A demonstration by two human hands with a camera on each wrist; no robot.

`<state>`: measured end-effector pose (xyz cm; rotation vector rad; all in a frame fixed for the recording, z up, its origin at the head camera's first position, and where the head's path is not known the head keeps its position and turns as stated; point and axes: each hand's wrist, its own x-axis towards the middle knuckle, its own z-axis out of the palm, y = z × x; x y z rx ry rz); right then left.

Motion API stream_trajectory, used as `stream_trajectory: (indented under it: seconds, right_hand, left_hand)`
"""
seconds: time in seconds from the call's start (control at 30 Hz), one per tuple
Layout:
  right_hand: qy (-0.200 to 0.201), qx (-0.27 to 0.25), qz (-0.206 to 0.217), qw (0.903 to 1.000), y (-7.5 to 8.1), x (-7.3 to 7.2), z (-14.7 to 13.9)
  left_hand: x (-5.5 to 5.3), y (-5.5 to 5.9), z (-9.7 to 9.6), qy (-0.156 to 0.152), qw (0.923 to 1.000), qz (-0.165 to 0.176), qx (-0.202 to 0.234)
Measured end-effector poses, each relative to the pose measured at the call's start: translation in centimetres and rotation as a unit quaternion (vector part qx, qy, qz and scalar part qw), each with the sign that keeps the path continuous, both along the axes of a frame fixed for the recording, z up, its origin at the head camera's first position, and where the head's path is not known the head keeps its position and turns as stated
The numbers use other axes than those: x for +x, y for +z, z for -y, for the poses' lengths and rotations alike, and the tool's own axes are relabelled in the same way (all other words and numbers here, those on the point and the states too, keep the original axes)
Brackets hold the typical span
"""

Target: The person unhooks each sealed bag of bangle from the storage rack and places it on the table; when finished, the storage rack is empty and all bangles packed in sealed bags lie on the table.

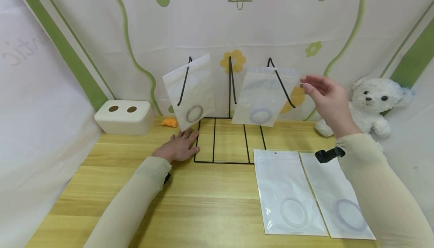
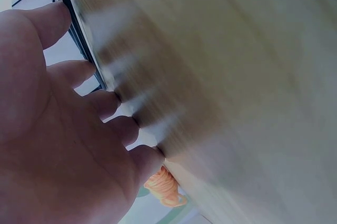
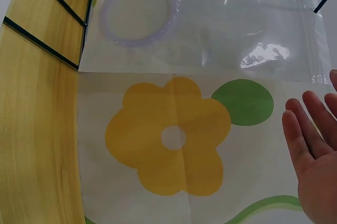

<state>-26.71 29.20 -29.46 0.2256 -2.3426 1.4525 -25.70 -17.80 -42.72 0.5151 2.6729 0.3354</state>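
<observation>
Right pouch [image 1: 249,95]: hangs on the wire rack's [image 1: 214,140] right hook, pale violet ring [image 3: 103,16] inside
Right hand [image 1: 332,101]: released, right of the rack, just beside that pouch
Left pouch [image 1: 194,86]: tilted on the rack's left hook
Left hand [image 1: 179,148]: grasping nothing, fingers spread on the desk [image 1: 203,206] at the rack's left edge
Flat pouches [image 1: 279,180]: two, rack's front right
Orange bundle [image 1: 169,122]: left of the rack
Plush bear [image 1: 371,103]: right of the rack
</observation>
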Motion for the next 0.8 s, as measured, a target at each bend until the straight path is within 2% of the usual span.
stream_trajectory:
  seconds: [0.17, 0.4, 0.8]
  right_hand:
    - [-0.001, -0.024, -0.005, 0.9997, 0.6, -1.3, 0.7]
    - [-0.006, -0.037, -0.023, 0.999, 0.7, -2.7, 0.8]
    - [0.007, -0.054, -0.015, 0.9984, 1.0, -3.2, 1.4]
  left_hand:
    - [0.0, -0.1, 0.0, 0.002, 1.0, 0.002, 0.002]
    - [0.0, 0.0, 0.0, 0.002, 1.0, -0.001, 0.005]
    - [0.1, 0.0, 0.0, 0.002, 1.0, 0.0, 0.0]
